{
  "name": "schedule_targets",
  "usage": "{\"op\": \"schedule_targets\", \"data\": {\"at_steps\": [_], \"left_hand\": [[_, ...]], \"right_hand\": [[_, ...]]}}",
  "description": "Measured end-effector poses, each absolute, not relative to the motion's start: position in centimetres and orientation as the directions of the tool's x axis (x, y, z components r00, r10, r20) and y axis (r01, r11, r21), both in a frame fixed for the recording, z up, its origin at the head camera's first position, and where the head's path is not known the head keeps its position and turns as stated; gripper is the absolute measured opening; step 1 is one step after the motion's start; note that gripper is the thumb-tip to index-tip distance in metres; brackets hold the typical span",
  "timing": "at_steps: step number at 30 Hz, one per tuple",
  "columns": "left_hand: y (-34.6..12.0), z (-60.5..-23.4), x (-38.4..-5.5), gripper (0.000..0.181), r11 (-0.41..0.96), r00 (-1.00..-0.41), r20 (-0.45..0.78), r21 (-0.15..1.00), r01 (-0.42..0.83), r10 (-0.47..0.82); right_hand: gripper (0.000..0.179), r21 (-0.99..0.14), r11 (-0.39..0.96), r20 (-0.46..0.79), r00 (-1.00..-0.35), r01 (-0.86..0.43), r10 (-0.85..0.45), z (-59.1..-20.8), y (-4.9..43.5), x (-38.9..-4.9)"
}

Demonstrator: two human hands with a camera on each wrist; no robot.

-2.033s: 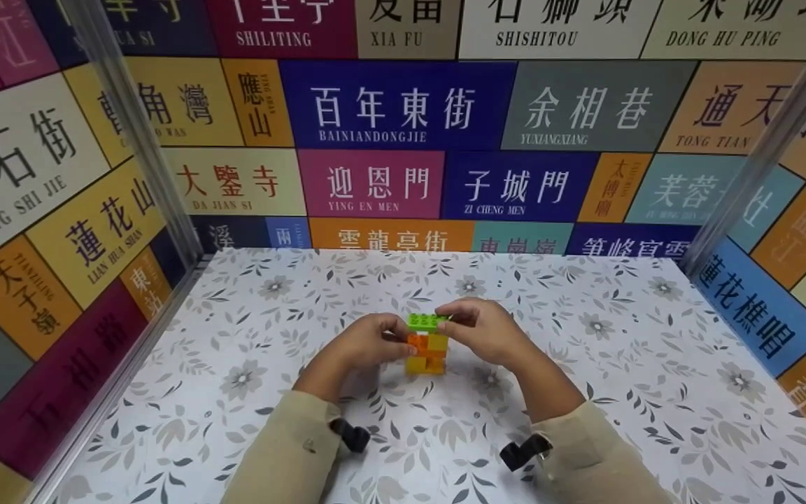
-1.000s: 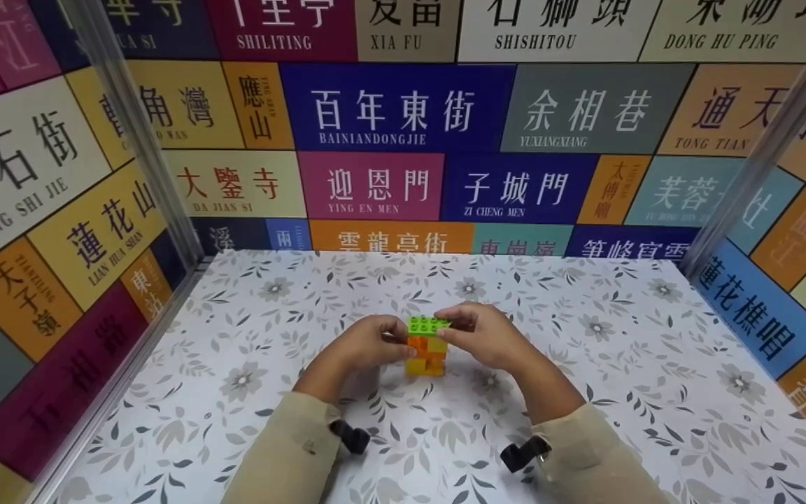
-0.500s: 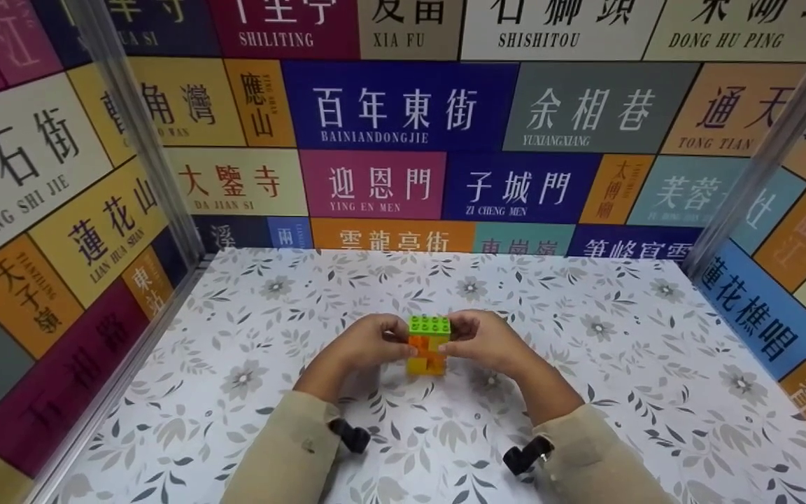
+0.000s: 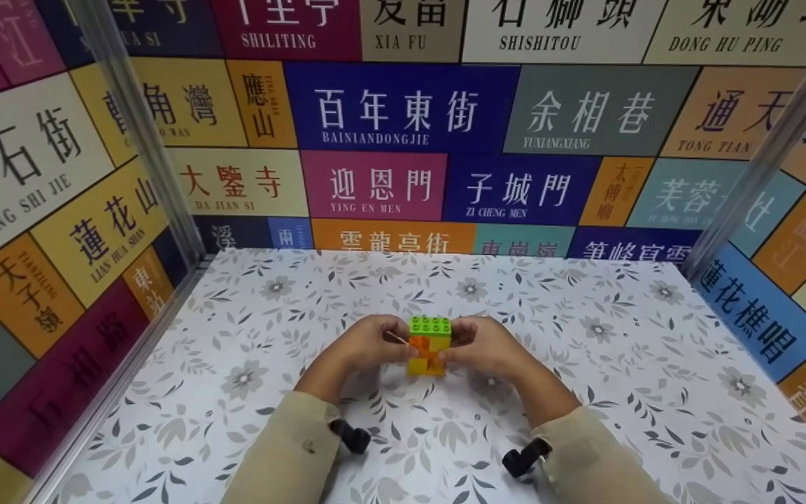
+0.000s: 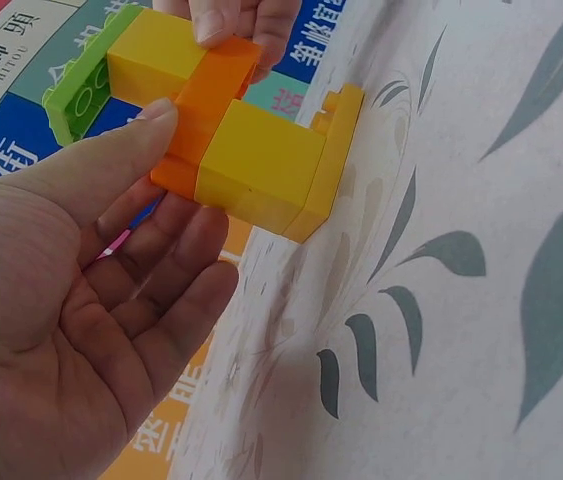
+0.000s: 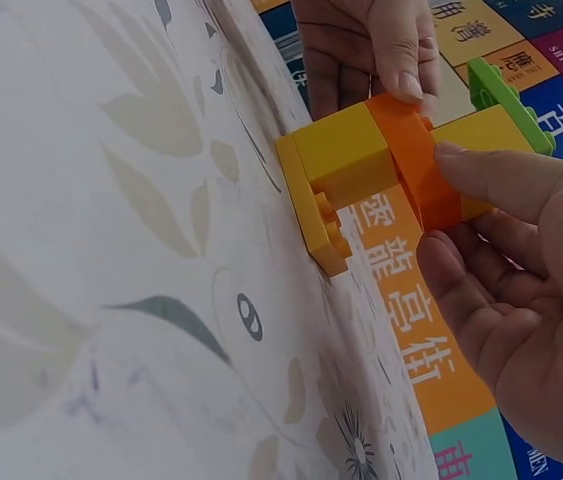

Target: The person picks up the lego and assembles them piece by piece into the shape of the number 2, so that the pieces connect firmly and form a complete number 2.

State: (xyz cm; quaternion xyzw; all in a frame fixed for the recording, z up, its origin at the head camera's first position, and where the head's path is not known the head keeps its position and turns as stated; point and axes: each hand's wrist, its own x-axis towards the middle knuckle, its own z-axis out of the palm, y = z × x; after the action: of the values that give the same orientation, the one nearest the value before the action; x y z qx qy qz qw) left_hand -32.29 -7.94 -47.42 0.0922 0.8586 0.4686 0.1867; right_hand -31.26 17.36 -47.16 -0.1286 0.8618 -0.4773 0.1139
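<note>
A small tower of toy building bricks stands upright on the table, between both hands. Its base is a thin yellow plate (image 5: 333,165). On that sits a yellow brick (image 6: 346,148), then an orange brick (image 5: 208,92), then a second yellow brick (image 5: 153,48). A green plate (image 4: 430,325) caps it, studs up. My left hand (image 4: 373,341) pinches the orange brick from the left, thumb on its near face. From the right, my right hand (image 4: 490,344) holds the tower, its thumb (image 6: 481,170) where the orange and upper yellow bricks meet. Some fingertips are hidden behind the bricks.
The table (image 4: 291,294) has a white cover with grey leaves and flowers. Walls of coloured name signs (image 4: 403,105) rise at the back and both sides, with clear upright edge strips (image 4: 147,133) at the corners. Black straps (image 4: 350,436) sit at the wrists.
My right hand has moved down from the green plate to the tower's right side. The green plate, earlier raised with a gap beneath, now sits level on top. My left hand stays about where it was.
</note>
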Motion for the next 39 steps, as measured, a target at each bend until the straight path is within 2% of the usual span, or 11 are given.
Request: {"op": "schedule_targets", "data": {"at_steps": [12,22,31,39], "left_hand": [[-7.6,-47.7,-32.3,0.034,0.518,-0.932,-0.204,0.855,-0.021,0.299],[-7.4,-47.9,-32.3,0.033,0.495,-0.944,-0.178,0.869,-0.018,0.278],[-7.3,-48.3,-32.3,0.044,0.426,-0.954,-0.121,0.905,0.007,0.273],[-7.0,-48.5,-32.4,0.035,0.376,-0.955,-0.106,0.927,0.006,0.278]], "right_hand": [[0.049,-0.855,0.518,-0.076,-0.976,-0.04,-0.202,-47.2,17.2,-31.3],[0.038,-0.834,0.549,-0.136,-0.986,0.062,-0.095,-47.0,16.9,-31.5],[0.044,-0.9,0.432,-0.11,-0.99,0.061,-0.089,-47.2,17.2,-31.9],[0.028,-0.924,0.362,-0.17,-0.981,0.125,-0.095,-47.3,17.5,-32.3]]}}
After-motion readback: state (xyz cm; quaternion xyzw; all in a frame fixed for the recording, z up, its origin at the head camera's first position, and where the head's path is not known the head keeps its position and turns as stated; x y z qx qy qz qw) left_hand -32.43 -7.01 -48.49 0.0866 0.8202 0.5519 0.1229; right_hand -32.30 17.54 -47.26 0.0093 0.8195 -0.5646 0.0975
